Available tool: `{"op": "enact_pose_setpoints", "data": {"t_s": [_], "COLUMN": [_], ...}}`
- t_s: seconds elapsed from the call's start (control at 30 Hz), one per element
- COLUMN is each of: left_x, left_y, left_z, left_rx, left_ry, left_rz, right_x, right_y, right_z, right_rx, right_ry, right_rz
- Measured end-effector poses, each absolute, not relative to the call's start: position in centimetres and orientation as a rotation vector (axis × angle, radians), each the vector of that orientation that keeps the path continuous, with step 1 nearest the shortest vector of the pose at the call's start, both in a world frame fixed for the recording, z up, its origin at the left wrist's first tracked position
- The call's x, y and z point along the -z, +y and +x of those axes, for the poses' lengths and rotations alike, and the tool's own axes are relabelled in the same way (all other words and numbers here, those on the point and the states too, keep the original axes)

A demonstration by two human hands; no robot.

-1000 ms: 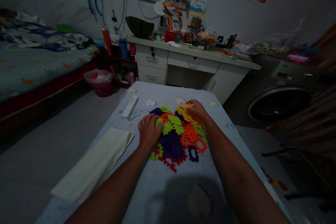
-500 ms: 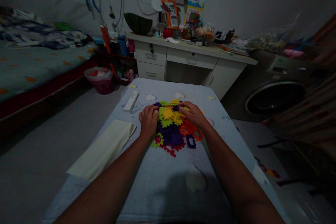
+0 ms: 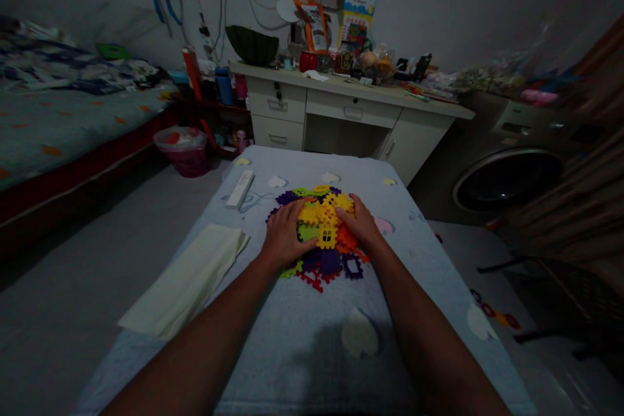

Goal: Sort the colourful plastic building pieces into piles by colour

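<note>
A heap of flat plastic interlocking pieces with notched edges lies on the cloth-covered table, in yellow, green, purple, orange and red. My left hand (image 3: 286,234) rests against the heap's left side, thumb and fingers spread, touching the green and yellow pieces. On the other side my right hand (image 3: 363,222) curls around yellow interlocking pieces (image 3: 329,211), its thumb pressed over them. A yellow piece with a window pattern (image 3: 327,238) sits at the front of the heap. Purple pieces (image 3: 330,262) and a red piece (image 3: 312,281) lie nearer to me.
Left of the heap are a long white box (image 3: 240,190) and a folded pale cloth (image 3: 188,279). The table cover (image 3: 302,344) is light blue with heart prints. Beyond stand a cluttered white desk (image 3: 277,101), a washing machine (image 3: 507,175), and a pink waste bin (image 3: 182,153).
My left hand has spread its thumb inward over the heap. My right hand has closed around yellow pieces, which have shifted right and toward me. The view has tilted slightly.
</note>
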State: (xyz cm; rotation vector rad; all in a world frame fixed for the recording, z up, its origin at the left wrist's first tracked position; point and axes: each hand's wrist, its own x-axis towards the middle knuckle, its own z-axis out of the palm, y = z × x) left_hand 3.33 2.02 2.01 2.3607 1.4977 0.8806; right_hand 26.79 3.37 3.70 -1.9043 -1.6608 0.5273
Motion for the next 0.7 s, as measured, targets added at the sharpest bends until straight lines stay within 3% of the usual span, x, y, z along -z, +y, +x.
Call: {"op": "enact_pose_setpoints", "data": {"t_s": [0.4, 0.7], "left_x": [-1.4, -1.5], "left_y": [2.3, 2.7], "left_z": [4.9, 3.7], "left_rx": [-1.147, -1.227], "left_ry": [1.413, 1.515], "left_rz": [2.142, 1.928], "right_x": [-3.8, -5.1], "right_y": [3.3, 2.8], "right_z": [25.6, 24.8], "right_rx": [-0.87, -0.586], "right_ry": [-1.497, -1.723], "right_rz": [-1.271, -1.276]}}
